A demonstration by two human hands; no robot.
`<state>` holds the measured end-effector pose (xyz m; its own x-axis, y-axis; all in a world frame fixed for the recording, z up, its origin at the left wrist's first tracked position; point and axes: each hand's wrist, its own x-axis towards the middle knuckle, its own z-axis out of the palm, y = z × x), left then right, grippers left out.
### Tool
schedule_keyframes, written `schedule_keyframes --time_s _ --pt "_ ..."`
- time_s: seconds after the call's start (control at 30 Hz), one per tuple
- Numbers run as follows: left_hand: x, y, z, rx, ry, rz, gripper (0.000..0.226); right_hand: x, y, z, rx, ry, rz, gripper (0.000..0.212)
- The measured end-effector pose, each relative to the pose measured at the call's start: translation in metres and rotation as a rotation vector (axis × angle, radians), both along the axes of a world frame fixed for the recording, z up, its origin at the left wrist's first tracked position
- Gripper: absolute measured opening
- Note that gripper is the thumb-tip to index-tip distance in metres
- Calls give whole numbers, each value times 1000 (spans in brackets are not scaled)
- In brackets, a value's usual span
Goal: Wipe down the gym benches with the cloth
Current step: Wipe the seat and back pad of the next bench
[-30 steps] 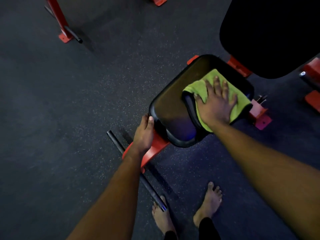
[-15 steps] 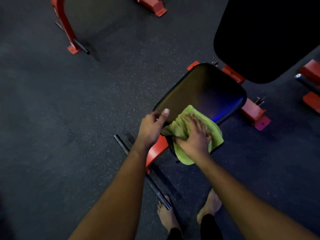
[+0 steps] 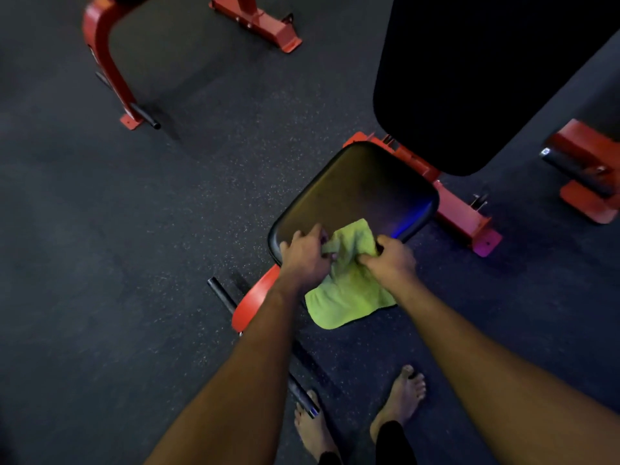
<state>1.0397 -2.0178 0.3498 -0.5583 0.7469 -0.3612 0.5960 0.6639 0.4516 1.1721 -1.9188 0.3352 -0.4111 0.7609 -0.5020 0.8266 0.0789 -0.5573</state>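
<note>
Gripping the cloth (image 3: 349,293) from both sides, the hands hold it bunched at the near edge of the seat pad (image 3: 355,189). The left hand (image 3: 307,255) pinches the cloth's left side with curled fingers. The right hand (image 3: 391,258) clutches its right side.

Cloth position: upper part on the pad, lower part hanging free over the near edge, above the floor (image 3: 134,263).

Likely faults:
- Dropped cloth. Cause: either hand loosening while most of the fabric hangs off the pad. A cloth that reaches the speckled floor probably picks up grit and spreads it on the pads.
- Poor coverage. Cause: wiping with the cloth bunched, so only a narrow strip touches the pad.
- Stubbed toe. Cause: the left foot (image 3: 313,427) stands just beside the end of the black bar (image 3: 302,396) of the bench base.
- Missed surface. Cause: the back pad (image 3: 469,78) lies beyond the seat, a longer reach.
</note>
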Motion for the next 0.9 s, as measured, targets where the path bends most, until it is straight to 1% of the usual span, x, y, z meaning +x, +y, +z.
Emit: schedule_keyframes --time_s 0.07,0.1,0.13,0.17,0.23,0.27,0.33,0.4,0.43,0.47,0.5,0.53,0.57,0.6,0.67,0.73,0.77,0.83,0.9 --pt "2 7 14 54 124 41 29 6 10 17 -21 69 17 22" --pt "3 10 21 94 188 101 28 9 14 26 -21 122 26 23" --pt "6 15 33 175 203 186 26 13 21 41 -19 173 41 22" --pt "11 19 46 267 144 275 24 15 26 55 -21 219 60 19" --pt "28 31 74 399 -121 378 17 19 37 86 -40 319 84 18" --pt "38 36 85 431 -242 370 16 21 42 101 -61 358 90 18" --pt "58 46 106 451 -392 340 29 23 58 132 -80 385 136 20" --pt "73 58 131 485 -553 375 41 26 76 158 -87 371 197 35" --pt "78 64 148 514 -634 419 43 27 85 171 -125 359 209 44" --pt "82 72 166 544 -706 461 42 28 96 185 -204 348 192 43" --pt "83 78 182 556 -739 482 39 28 103 201 -299 366 161 31" --pt "82 85 193 583 -732 480 32 29 111 211 -394 384 135 18" --pt "82 91 207 598 -679 477 24 31 119 229 -445 399 118 17" --pt "81 96 217 608 -627 478 18 31 124 242 -481 426 105 24" --pt "75 110 237 560 -469 469 18 32 137 264 -500 450 130 36" --pt "70 123 256 477 -306 471 13 31 147 285 -420 381 210 44" --pt "69 128 263 466 -265 482 13 30 150 293 -356 340 240 45" --pt "63 137 282 459 -243 518 17 29 161 319 -161 314 206 39" --pt "60 146 294 456 -239 583 17 29 177 336 -12 371 108 28"
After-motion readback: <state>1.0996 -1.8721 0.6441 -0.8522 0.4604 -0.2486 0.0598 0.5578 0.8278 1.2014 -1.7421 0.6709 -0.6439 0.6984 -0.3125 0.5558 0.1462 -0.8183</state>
